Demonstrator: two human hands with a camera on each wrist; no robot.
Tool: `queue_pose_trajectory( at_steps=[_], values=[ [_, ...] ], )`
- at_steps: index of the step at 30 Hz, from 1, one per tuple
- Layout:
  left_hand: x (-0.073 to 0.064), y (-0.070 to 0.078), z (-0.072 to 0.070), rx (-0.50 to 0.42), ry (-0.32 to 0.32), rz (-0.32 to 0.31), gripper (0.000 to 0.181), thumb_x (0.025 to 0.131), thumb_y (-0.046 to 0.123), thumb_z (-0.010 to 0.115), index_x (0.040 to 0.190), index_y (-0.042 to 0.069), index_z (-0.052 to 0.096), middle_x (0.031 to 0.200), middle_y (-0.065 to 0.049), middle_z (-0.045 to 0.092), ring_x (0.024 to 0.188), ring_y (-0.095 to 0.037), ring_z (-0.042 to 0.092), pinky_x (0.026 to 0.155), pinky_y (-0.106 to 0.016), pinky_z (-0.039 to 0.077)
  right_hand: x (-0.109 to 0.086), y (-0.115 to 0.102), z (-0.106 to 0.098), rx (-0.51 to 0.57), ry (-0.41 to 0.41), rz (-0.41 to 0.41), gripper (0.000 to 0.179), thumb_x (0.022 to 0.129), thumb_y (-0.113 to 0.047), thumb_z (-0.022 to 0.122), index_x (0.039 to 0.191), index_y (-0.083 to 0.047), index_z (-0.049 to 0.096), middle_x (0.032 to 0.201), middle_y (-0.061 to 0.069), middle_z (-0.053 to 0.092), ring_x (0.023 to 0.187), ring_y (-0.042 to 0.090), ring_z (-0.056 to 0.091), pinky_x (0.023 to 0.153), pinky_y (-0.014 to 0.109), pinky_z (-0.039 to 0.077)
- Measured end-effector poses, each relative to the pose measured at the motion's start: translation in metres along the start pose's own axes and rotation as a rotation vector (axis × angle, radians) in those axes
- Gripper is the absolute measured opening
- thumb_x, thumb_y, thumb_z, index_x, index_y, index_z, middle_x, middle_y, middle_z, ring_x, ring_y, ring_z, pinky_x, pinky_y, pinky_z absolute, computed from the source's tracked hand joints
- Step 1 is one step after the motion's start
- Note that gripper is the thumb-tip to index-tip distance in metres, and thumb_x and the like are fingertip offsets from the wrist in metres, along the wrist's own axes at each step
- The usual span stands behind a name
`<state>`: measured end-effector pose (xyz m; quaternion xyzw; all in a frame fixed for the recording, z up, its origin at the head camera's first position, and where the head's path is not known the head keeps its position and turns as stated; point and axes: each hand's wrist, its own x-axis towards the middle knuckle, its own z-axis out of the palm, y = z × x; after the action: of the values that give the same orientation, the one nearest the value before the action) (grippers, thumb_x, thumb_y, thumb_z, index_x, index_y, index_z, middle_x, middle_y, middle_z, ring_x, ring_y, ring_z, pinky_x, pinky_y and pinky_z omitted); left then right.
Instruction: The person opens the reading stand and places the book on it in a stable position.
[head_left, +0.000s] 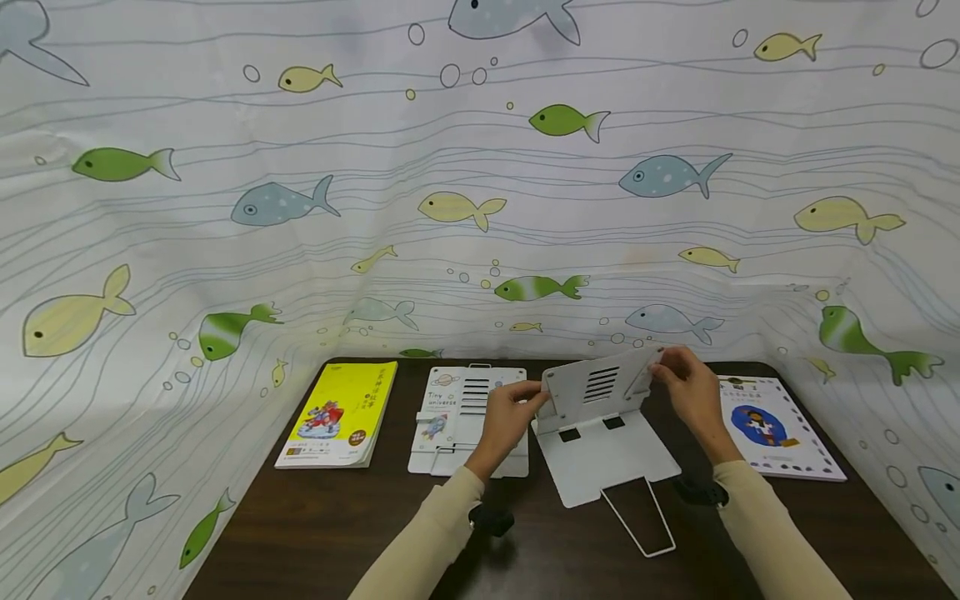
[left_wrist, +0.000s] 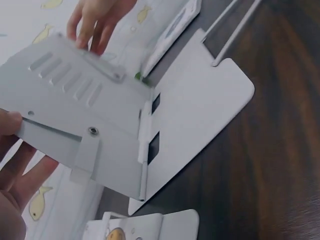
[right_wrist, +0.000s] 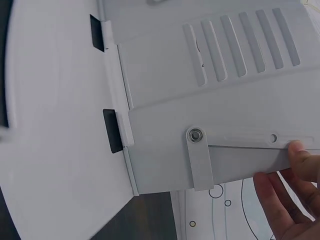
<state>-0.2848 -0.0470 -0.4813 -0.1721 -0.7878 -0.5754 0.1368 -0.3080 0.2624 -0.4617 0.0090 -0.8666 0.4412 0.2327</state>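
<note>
A white metal book stand (head_left: pixel 607 458) stands unfolded on the table, its slotted back panel (head_left: pixel 562 400) tilted up from the flat base. My left hand (head_left: pixel 510 417) pinches the panel's left edge between thumb and fingers. At the upper right edge my right hand (head_left: pixel 693 404) grips the panel, with the thumb on a narrow hinged arm (right_wrist: pixel 240 139) in the right wrist view. A wire leg (head_left: pixel 660 553) sticks out of the base toward the front. Two dark rectangular cutouts show along the hinge.
Left of it lies a second book stand (head_left: pixel 468 457), folded flat, printed "Tiny universe". A yellow book (head_left: pixel 352 400) is at the table's left. Behind my right wrist lies a white-covered book (head_left: pixel 795 425). Fish-patterned cloth (head_left: pixel 480 250) surrounds the dark wooden table (head_left: pixel 315 533).
</note>
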Motion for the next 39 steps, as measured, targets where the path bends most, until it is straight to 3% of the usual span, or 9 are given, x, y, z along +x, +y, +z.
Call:
queue_pose_trajectory(
  at_steps=[3,7,10,17,23,28,31,34,39],
  values=[
    [0.008,-0.003,0.000,-0.025,0.018,-0.013,0.017,0.100,0.016,0.076,0.112,0.007,0.083,0.108,-0.009,0.082,0.104,-0.022,0.078,0.098,-0.049,0.060,-0.003,-0.002,-0.004,-0.002,0.011,0.003,0.023,0.102,-0.015,0.073,0.121,-0.003,0.069,0.111,0.022,0.078,0.081,-0.020,0.055,0.075,0.006,0.044],
    [0.018,-0.005,0.001,-0.050,0.031,-0.040,0.018,0.099,0.015,0.076,0.113,0.006,0.083,0.108,-0.011,0.082,0.095,-0.017,0.076,0.080,-0.028,0.060,-0.006,-0.003,-0.007,0.024,0.033,0.003,0.021,0.102,-0.011,0.073,0.119,-0.001,0.069,0.109,0.024,0.077,0.078,-0.019,0.058,0.071,0.004,0.047],
    [0.024,-0.007,0.002,-0.067,0.035,-0.062,0.019,0.099,0.015,0.076,0.115,0.005,0.082,0.109,-0.012,0.082,0.093,-0.014,0.074,0.076,-0.021,0.056,-0.008,-0.003,-0.007,0.044,0.057,0.019,0.019,0.101,-0.007,0.073,0.118,0.001,0.070,0.109,0.026,0.077,0.075,-0.021,0.058,0.070,0.004,0.049],
    [0.034,-0.008,0.005,-0.072,0.025,-0.098,0.025,0.101,0.017,0.074,0.123,0.006,0.079,0.116,-0.011,0.081,0.105,-0.022,0.076,0.083,-0.024,0.059,-0.010,-0.001,-0.007,0.054,0.101,0.028,0.018,0.101,-0.007,0.073,0.117,0.001,0.071,0.109,0.027,0.077,0.073,-0.021,0.058,0.069,0.003,0.049],
    [0.034,-0.009,0.005,-0.070,0.013,-0.113,0.027,0.102,0.019,0.073,0.126,0.006,0.078,0.119,-0.012,0.080,0.108,-0.024,0.075,0.087,-0.030,0.061,-0.018,-0.002,-0.010,-0.002,0.103,0.024,0.026,0.103,-0.015,0.072,0.125,-0.001,0.068,0.117,0.022,0.075,0.087,-0.017,0.056,0.073,0.000,0.043],
    [0.031,-0.010,0.007,-0.085,-0.007,-0.106,0.026,0.103,0.019,0.072,0.126,0.007,0.078,0.118,-0.011,0.080,0.107,-0.022,0.074,0.086,-0.028,0.059,-0.040,-0.005,-0.010,-0.076,0.136,-0.063,0.015,0.099,-0.010,0.076,0.111,-0.003,0.071,0.102,0.015,0.074,0.085,-0.005,0.054,0.071,0.003,0.040],
    [0.030,-0.010,0.009,-0.087,-0.013,-0.104,0.026,0.103,0.018,0.072,0.125,0.007,0.078,0.117,-0.011,0.080,0.107,-0.022,0.073,0.084,-0.026,0.057,-0.058,-0.005,-0.008,-0.148,0.019,-0.232,0.011,0.093,-0.003,0.081,0.100,-0.007,0.074,0.088,0.006,0.074,0.075,-0.004,0.056,0.065,0.012,0.045],
    [0.029,-0.011,0.008,-0.086,-0.011,-0.096,0.026,0.103,0.017,0.072,0.125,0.006,0.078,0.117,-0.012,0.080,0.110,-0.024,0.073,0.086,-0.026,0.057,-0.076,-0.006,-0.005,-0.151,-0.209,-0.376,0.015,0.088,-0.002,0.084,0.094,-0.012,0.075,0.083,-0.006,0.073,0.071,-0.005,0.058,0.061,0.021,0.050],
    [0.030,-0.012,0.005,-0.070,-0.009,-0.072,0.025,0.103,0.016,0.072,0.124,0.006,0.079,0.118,-0.012,0.080,0.114,-0.029,0.073,0.089,-0.033,0.059,-0.102,-0.008,0.002,-0.092,-0.639,-0.436,0.014,0.092,-0.013,0.083,0.090,-0.024,0.075,0.086,-0.018,0.071,0.078,-0.007,0.059,0.065,0.025,0.054]
  ],
)
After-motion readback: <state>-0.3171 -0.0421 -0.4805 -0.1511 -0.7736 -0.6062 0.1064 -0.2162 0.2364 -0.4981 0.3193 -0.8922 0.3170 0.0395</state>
